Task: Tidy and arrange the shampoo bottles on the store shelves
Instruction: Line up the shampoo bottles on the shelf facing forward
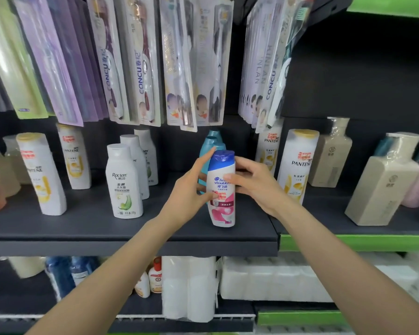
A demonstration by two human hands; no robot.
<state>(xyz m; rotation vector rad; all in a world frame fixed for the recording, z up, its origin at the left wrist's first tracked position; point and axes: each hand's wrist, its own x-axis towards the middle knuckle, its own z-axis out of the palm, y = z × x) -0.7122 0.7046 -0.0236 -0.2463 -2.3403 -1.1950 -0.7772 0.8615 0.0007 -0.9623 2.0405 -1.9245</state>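
Fingers of both hands curl round the blue-capped bottle (221,189), left hand (191,189) and right hand (254,184) on either side. It stands upright near the shelf (82,223) front edge, teal bottles (209,151) just behind.

Middle shelf: 4 Pantene bottles (296,163), 3 Racten bottles (123,182), 2 teal bottles (209,146), 1 Head & Shoulders bottle (221,189). 2 beige square bottles (382,187) at right.

Both hands (191,189) (257,182) grip the upright shampoo bottle (221,189).
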